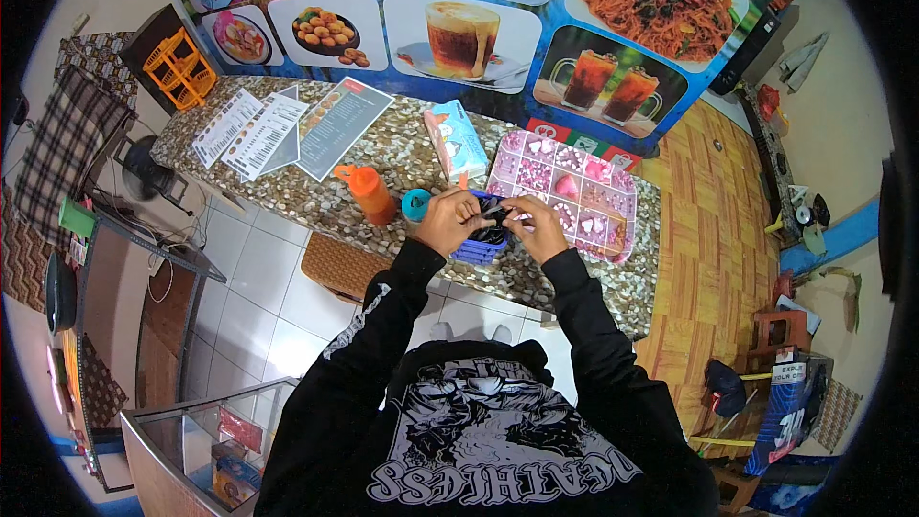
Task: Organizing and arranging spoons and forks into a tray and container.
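My left hand and my right hand meet above a blue plastic basket on the pebble-patterned counter. Between their fingertips they pinch a small, thin, pale item, too small to name. Dark items lie inside the basket, partly hidden by the hands. A pink patterned tray lies right of the basket. Left of my left hand are a round teal container and an orange bottle. Behind the hands lies a pack of tissues.
Printed menus lie at the counter's left part, near an orange plastic rack. A large food banner stands along the counter's far edge. A woven brown stool is under the near edge, and a glass case stands lower left.
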A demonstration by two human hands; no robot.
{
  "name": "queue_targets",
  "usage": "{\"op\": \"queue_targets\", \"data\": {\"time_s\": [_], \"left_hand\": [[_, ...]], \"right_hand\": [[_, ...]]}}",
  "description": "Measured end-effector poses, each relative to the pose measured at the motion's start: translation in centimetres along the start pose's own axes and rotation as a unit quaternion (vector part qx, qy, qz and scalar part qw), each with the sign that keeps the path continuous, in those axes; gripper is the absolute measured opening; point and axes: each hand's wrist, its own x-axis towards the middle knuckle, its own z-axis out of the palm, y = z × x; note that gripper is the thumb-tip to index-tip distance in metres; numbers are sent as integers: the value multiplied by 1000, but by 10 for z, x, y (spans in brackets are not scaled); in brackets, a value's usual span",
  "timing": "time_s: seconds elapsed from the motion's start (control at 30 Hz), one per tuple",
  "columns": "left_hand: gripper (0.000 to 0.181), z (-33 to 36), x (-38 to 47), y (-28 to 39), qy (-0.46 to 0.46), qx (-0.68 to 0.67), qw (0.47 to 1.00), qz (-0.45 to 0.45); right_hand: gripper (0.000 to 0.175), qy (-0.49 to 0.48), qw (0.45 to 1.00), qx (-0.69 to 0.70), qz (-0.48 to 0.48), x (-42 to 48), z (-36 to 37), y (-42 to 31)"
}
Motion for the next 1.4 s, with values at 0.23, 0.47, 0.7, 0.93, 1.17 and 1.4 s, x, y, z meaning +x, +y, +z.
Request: {"op": "queue_targets", "data": {"time_s": [0.23, 0.47, 0.7, 0.93, 1.17, 1.4], "left_hand": [[24, 6, -1, 2, -23, -121, 990, 66], [14, 13, 2, -9, 39, -3, 985, 169], [13, 18, -5, -14, 30, 19, 988, 150], [16, 22, -8, -18, -15, 4, 991, 133], [14, 21, -21, -15, 132, -15, 988, 75], [30, 24, -58, -39, 213, -183, 952, -126]], "right_hand": [[26, 33, 996, -25, -82, 2, -4, 6], [19, 14, 998, -14, -63, 2, -3, 11], [17, 27, 995, 22, -95, 3, -7, 0], [9, 15, 994, 1, -105, 10, 4, 25], [17, 8, 998, -7, -57, 10, -4, 27], [28, 26, 975, 159, 154, -9, 4, 97]]}}
